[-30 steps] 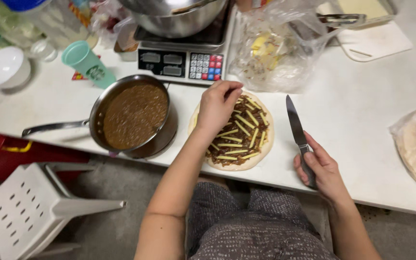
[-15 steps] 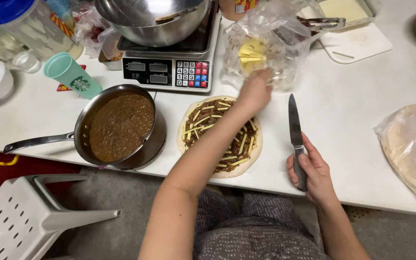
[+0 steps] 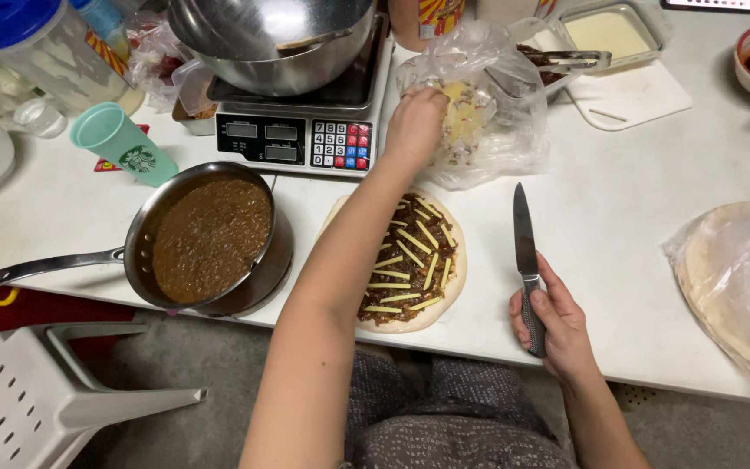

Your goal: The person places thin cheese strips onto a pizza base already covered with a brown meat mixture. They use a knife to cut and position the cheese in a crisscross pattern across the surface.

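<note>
At the upper middle of the frame, the left hand [image 3: 416, 124] reaches across the white table [image 3: 618, 191] into a crumpled clear plastic bag [image 3: 496, 113], its fingers curled around pale yellow cheese [image 3: 463, 111] inside; how firmly it grips cannot be told through the plastic. Below that arm, at the centre of the frame, lies a round flatbread [image 3: 410, 260] spread with dark brown filling and strewn with yellow cheese strips, close to the table's near edge. At the lower right, the right hand [image 3: 553, 320] is closed around the dark handle of a kitchen knife [image 3: 523, 247], whose blade lies flat on the table pointing away from the person, just beside the flatbread and not touching it. To the left of centre sits a steel frying pan [image 3: 210, 239] full of brown minced sauce, its long handle pointing to the left edge. Behind it, in the upper middle, a digital scale [image 3: 305, 139] carries a large steel bowl [image 3: 271, 39]. A mint green tumbler [image 3: 123, 143] lies tilted at the upper left. At the right edge, a stack of flatbreads in clear wrap [image 3: 735, 278] rests on the table. A white plastic chair [image 3: 36, 391] stands at the lower left, under the table's edge.
</note>
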### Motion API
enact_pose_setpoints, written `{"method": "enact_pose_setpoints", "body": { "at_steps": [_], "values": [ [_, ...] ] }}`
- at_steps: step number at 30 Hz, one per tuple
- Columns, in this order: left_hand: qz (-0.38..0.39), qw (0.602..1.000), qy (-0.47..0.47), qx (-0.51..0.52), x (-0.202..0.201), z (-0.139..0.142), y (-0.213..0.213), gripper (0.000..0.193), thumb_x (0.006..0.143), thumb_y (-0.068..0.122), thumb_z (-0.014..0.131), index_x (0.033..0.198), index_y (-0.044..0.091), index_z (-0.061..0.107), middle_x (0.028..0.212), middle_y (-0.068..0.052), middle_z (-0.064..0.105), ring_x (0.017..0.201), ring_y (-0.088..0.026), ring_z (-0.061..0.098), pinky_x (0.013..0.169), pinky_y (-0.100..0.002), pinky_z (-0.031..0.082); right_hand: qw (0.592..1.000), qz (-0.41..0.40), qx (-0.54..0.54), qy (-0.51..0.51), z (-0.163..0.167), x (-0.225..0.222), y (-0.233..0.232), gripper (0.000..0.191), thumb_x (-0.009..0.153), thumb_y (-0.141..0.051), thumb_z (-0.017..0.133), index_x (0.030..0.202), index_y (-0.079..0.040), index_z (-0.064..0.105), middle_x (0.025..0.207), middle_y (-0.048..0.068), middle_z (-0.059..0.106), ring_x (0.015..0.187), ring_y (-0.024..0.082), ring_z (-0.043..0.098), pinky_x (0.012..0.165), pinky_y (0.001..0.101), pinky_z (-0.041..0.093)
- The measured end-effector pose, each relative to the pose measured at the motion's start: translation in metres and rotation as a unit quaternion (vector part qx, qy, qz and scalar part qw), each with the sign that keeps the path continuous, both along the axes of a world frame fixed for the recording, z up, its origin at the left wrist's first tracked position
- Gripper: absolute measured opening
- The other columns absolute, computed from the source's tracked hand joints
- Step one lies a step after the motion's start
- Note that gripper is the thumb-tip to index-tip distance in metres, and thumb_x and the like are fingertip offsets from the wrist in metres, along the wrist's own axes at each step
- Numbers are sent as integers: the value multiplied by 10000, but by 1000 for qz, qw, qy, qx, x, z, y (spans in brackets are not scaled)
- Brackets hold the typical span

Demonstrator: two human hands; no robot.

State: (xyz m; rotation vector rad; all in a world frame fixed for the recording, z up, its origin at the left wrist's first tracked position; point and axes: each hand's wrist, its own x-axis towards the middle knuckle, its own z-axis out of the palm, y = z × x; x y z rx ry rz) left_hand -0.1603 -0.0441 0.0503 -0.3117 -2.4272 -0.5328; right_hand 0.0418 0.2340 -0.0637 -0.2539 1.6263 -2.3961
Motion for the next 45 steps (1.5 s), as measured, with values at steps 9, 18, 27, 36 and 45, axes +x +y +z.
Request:
{"method": "enact_pose_setpoints", "body": {
  "at_steps": [9,18,27,36,45],
  "values": [
    [-11,989,-56,-134,-14,21,10,210,890,71,579,1013,84,749,1048,-169,713,1032,-366,648,907,-500,531,1000,-18,-2,-3,2,2,0,603,1051,-130,449,1638,-130,313,832,112,631,552,106,534,451,246,451],
    [76,995,-45,39,-3,9,1,239,749,-25,677,966,55,738,1092,-233,651,959,-397,666,856,-487,547,1000,-12,-8,7,2,2,-1,603,1063,-140,448,1648,-113,303,844,111,623,558,110,537,448,248,443],
    [-89,819,-200,530,103,-31,-53,399,902,105,773,1231,-39,599,1103,-163,747,977,-251,740,836,-326,615,1000,-2,22,2,8,-1,-3,601,1057,-135,463,1642,-124,327,856,92,625,581,112,531,470,245,443],
    [-155,569,-197,783,193,-66,-36,376,960,36,652,1314,-30,546,1275,-190,688,1148,-281,697,991,-385,597,921,63,365,120,32,24,-66,598,1005,-142,520,1579,-250,395,890,63,752,654,147,632,594,310,551],
    [-168,559,-142,799,204,-72,-18,376,956,-4,652,1310,-28,528,1334,-206,655,1256,-292,647,1042,-378,564,822,12,445,356,59,32,-95,539,1013,-126,560,1533,-222,457,951,134,725,770,232,744,700,363,604]
  ]
}}
